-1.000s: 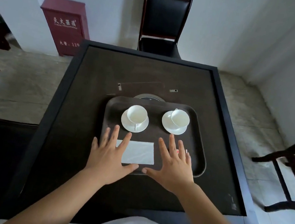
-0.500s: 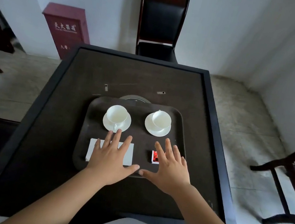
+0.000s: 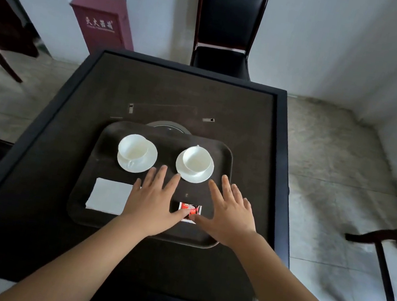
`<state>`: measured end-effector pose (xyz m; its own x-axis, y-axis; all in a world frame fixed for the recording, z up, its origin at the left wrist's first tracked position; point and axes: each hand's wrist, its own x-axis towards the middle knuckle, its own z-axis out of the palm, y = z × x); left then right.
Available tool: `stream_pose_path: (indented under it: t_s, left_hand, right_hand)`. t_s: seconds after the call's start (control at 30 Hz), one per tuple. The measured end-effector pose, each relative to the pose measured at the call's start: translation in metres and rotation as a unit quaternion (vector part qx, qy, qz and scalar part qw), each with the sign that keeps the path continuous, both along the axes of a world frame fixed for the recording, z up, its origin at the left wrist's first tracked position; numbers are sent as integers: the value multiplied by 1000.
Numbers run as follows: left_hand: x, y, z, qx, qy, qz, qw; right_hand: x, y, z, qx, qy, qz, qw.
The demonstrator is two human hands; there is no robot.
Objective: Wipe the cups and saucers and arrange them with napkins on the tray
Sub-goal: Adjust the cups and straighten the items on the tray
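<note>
A dark tray [image 3: 226, 152] lies on the table. Two white cups sit on white saucers at its far side: the left cup [image 3: 132, 148] on its saucer [image 3: 147, 165], the right cup [image 3: 196, 159] on its saucer [image 3: 196, 177]. A white napkin [image 3: 108, 195] lies flat at the tray's near left. A small red and white packet [image 3: 189, 209] lies at the near middle. My left hand [image 3: 153, 202] hovers flat over the tray, fingers spread, beside the napkin. My right hand [image 3: 230, 213] is spread flat to the right of the packet. Neither hand holds anything.
The tray rests on a dark square table [image 3: 38, 176] with a raised black frame. A round metal disc [image 3: 168, 127] shows behind the tray. A black chair [image 3: 228, 21] stands at the far side, another chair [image 3: 393, 264] to the right, a red cabinet [image 3: 102, 21] by the wall.
The view has shifted, so the tray sits more central. My left hand now lies right of the napkin instead of over it, and the red packet shows between my thumbs.
</note>
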<state>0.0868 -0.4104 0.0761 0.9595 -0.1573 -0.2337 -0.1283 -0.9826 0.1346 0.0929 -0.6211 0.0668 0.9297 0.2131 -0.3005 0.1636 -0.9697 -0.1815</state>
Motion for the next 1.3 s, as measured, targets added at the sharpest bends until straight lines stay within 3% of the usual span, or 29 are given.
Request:
stream_pose_path:
  t_s: [0.3, 0.43, 0.63, 0.8, 0.87, 0.97, 1.03, 1.17, 1.3]
  left_hand:
    - [45, -2, -15, -32, 19, 18, 999]
    - [72, -6, -28, -145, 56, 87, 984]
    - [105, -27, -46, -369, 77, 241, 894]
    - [119, -38, -67, -375, 160, 319, 855]
    - [123, -39, -72, -425, 218, 367, 798]
    - [124, -38, -75, -527, 271, 433, 679]
    - [122, -37, -77, -556, 250, 453, 650]
    - [124, -33, -77, -536, 178, 464, 683]
    - [129, -28, -74, -511, 170, 430, 725]
  right_hand:
    - [44, 3, -12, 10, 9, 2, 1000]
    - [81, 9, -11, 31, -11, -1, 999]
    - [156, 29, -6, 42, -32, 54, 997]
    - [196, 48, -13, -21, -55, 155, 986]
    - [204, 51, -18, -57, -25, 175, 983]
    - [210, 49, -24, -47, -9, 168, 985]
    - [210, 45, -28, -19, -21, 144, 989]
    - [203, 33, -33, 36, 19, 9, 999]
    - [194, 23, -38, 58, 48, -85, 994]
